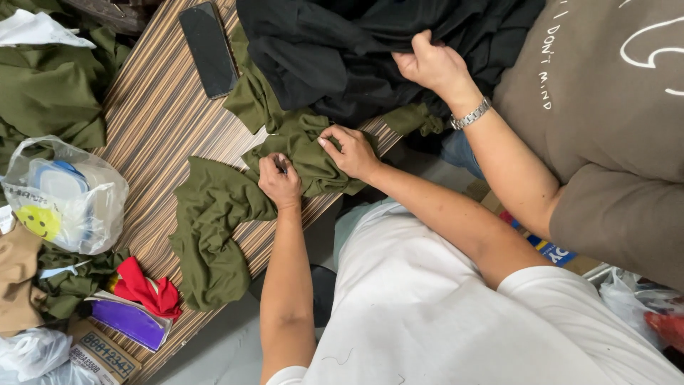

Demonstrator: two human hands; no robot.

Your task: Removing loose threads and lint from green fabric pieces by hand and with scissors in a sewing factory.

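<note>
Lying on the tabletop: one black phone, one clear plastic bag, one purple packet, one red cloth, one black garment heap, several olive garments.

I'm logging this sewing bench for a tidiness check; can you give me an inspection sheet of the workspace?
Surface: striped brown wooden table, crowded.
Job's things: crumpled olive-green fabric garment, bunched under both hands.
Clutter: black phone; clear plastic bag of containers; red cloth; purple packet; black fabric pile.
Grip: left hand pinches the fabric; right hand presses it.
Cables: nothing seen.
Surroundings: a co-worker's hand with a metal watch grips the black fabric.
</note>
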